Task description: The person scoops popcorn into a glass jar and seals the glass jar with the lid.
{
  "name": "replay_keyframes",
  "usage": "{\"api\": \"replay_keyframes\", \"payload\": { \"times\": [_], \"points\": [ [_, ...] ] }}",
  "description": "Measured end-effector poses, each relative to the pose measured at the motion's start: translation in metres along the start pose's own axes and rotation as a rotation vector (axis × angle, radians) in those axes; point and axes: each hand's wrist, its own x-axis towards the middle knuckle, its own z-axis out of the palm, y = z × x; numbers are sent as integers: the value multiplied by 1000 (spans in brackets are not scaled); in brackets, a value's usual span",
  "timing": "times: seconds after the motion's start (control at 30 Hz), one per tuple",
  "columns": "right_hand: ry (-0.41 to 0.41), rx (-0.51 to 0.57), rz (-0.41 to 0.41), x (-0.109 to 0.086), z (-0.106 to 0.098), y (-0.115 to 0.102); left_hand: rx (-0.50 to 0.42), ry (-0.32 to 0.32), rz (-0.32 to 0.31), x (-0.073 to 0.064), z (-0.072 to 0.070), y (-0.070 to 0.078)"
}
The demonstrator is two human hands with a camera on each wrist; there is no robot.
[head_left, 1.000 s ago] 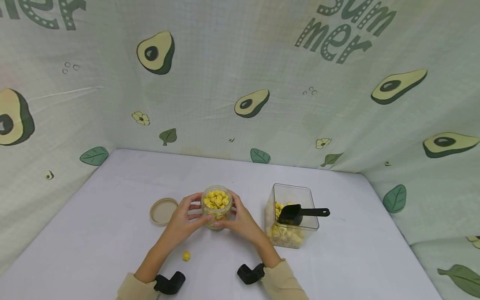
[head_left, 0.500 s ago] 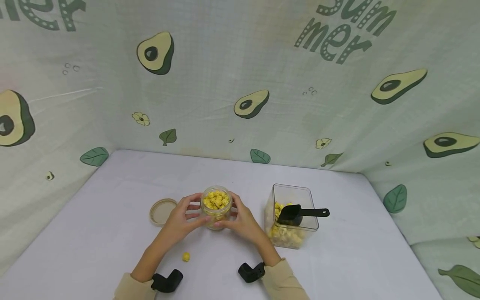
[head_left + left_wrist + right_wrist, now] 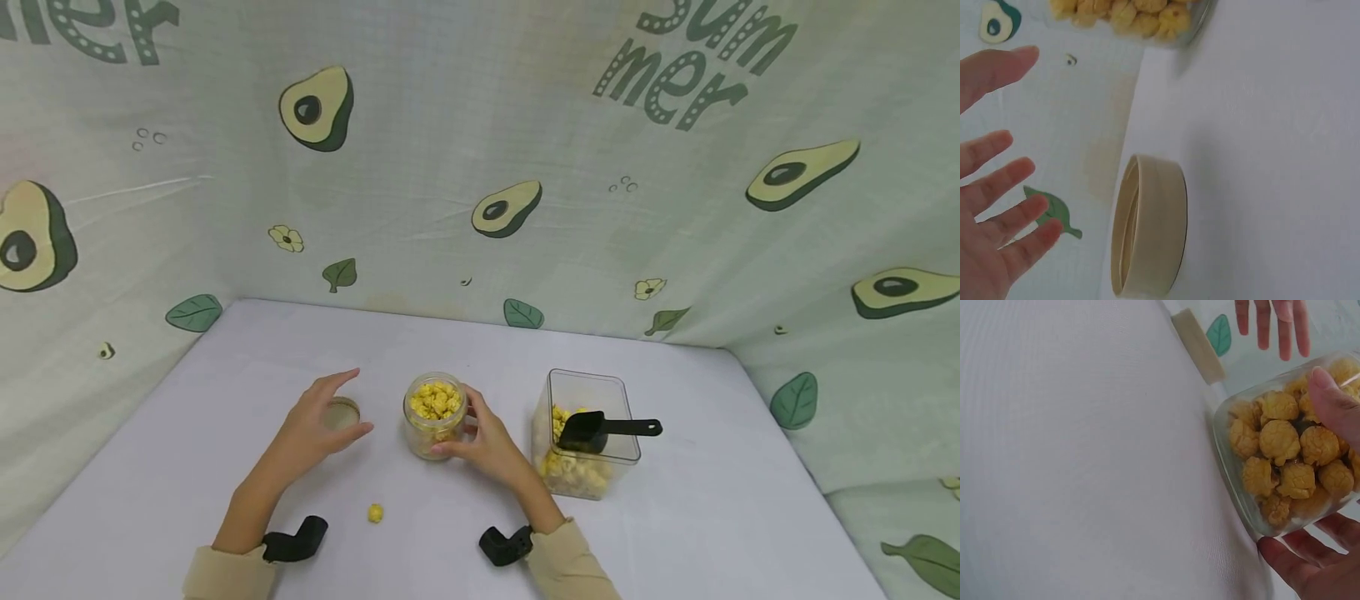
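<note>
A clear round jar [image 3: 417, 437] full of yellow popcorn [image 3: 435, 400] stands upright, without its lid, on the white table. My right hand [image 3: 491, 446] holds it from the right, thumb on the near side and fingers behind; the right wrist view shows the thumb against the jar wall [image 3: 1225, 440]. My left hand [image 3: 306, 432] is off the jar, spread with thumb and fingers apart over the beige lid [image 3: 342, 414]. In the left wrist view the lid [image 3: 1160, 228] lies hollow side up, with a gap between it and the fingers [image 3: 1019, 200].
Right of the jar stands a clear square box [image 3: 542, 467] partly filled with popcorn. A black scoop [image 3: 581, 431] rests in it, its handle sticking out over the right rim. One loose popcorn piece [image 3: 376, 513] lies near the front. A printed cloth [image 3: 405, 125] hangs behind the table.
My left hand has let go of the jar and moved left to the lid, its fingers spreading. The right hand keeps its hold, and the jar stays in place.
</note>
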Motion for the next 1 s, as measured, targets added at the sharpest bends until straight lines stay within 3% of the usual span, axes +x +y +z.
{"api": "replay_keyframes", "payload": {
  "times": [0.17, 0.3, 0.43, 0.73, 1.0],
  "points": [
    [-7, -3, -3, 0, -1, 1, 95, -56, -33, -4, -11, -21],
    [-4, -4, 2, 0, -1, 2, 165, -124, -78, -7, -12, -35],
    [-3, -2, 0, 1, 0, 2, 215, -153, -105, -7, -12, -43],
    [-11, -6, -4, 1, 1, 3, 290, -127, -84, -8, -10, -49],
    [-15, -2, -3, -2, -1, -10, 246, -110, -99, -6, -7, -49]
  ]
}}
